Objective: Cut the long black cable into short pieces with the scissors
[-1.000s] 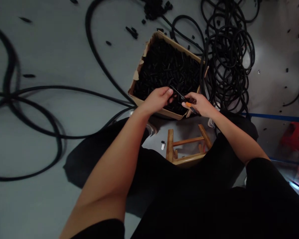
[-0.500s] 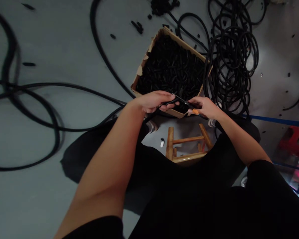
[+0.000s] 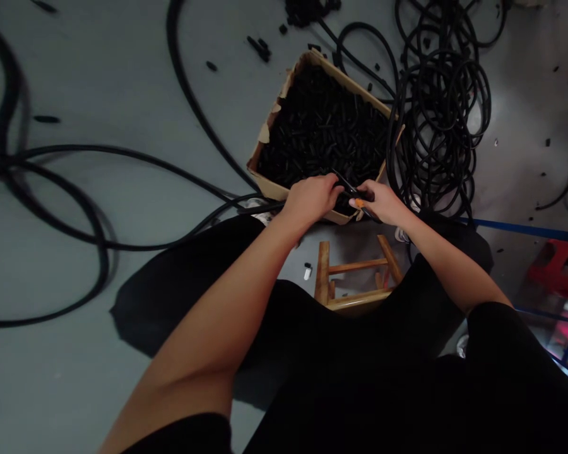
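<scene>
My left hand (image 3: 313, 197) is closed around a black rubber hose (image 3: 269, 207) that runs in from the left; its end lies hidden behind my fingers. Just right of it, my right hand (image 3: 382, 202) grips what look like scissors (image 3: 345, 181), with dark, thin blades pointing up and left against the hose end. A bit of orange shows by my right thumb. Both hands are above the near edge of a cardboard box (image 3: 271, 187). Short black hose pieces (image 3: 329, 126) fill that box.
A tangled heap of black hose (image 3: 442, 120) lies right of the box. Loose hose loops (image 3: 106, 252) spread over the floor at left. Below my hands stands a wooden stool (image 3: 322, 271). A red plastic stool (image 3: 561, 268) is at far right. Small black pieces (image 3: 260, 49) lie scattered.
My left hand has moved right, closer to my right hand, and turned its back upward. The hose has shifted right with it. The scissors have tilted more steeply.
</scene>
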The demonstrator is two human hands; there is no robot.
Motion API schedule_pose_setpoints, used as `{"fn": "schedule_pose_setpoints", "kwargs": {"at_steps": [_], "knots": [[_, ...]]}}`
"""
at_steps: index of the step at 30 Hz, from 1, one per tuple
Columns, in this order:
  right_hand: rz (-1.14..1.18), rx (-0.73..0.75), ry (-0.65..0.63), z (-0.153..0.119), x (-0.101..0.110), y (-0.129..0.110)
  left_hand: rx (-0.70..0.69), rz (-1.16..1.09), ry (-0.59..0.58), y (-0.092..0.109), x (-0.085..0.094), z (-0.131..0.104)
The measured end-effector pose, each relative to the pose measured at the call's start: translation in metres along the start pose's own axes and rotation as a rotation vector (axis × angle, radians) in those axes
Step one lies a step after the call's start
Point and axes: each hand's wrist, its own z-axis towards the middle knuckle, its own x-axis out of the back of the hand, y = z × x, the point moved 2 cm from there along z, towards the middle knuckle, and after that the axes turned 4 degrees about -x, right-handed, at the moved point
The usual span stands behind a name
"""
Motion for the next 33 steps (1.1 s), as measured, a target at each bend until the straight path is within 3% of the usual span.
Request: {"fn": "schedule_pose_setpoints", "kwargs": {"at_steps": [2, 5, 8, 12, 14, 16, 19, 21, 25, 30, 33], "knots": [[0.067, 0.026, -0.041, 0.000, 0.001, -0.001, -0.066, -0.144, -0.070, -0.009, 0.007, 0.004], [0.207, 0.103, -0.131, -0.002, 0.003, -0.005, -0.111, -0.499, -0.268, -0.020, 0.016, 0.005], [0.236, 0.125, -0.204, -0.006, 0.007, -0.011, 0.003, -0.813, -0.431, -0.027, 0.025, 0.000], [0.219, 0.130, -0.166, -0.011, 0.014, -0.017, 0.147, -0.997, -0.474, -0.037, 0.037, -0.006], [0.210, 0.125, -0.138, -0.012, 0.017, -0.017, 0.171, -1.014, -0.440, -0.039, 0.040, -0.005], [0.195, 0.110, -0.113, -0.012, 0.020, -0.014, 0.186, -1.017, -0.327, -0.040, 0.040, -0.001], [0.096, 0.138, -0.056, -0.014, 0.024, -0.010, 0.207, -1.072, 0.012, -0.041, 0.038, 0.010], [-0.061, 0.165, -0.003, -0.016, 0.026, -0.010, 0.237, -1.124, 0.165, -0.041, 0.033, 0.016], [-0.297, 0.158, 0.033, -0.020, 0.021, -0.016, 0.267, -1.148, 0.141, -0.032, 0.017, 0.022], [-0.250, 0.181, 0.022, -0.017, 0.013, -0.024, 0.212, -1.089, 0.092, -0.019, 0.003, 0.026], [-0.200, 0.136, 0.057, -0.013, 0.015, -0.021, 0.173, -1.018, 0.132, -0.021, 0.001, 0.029]]}}
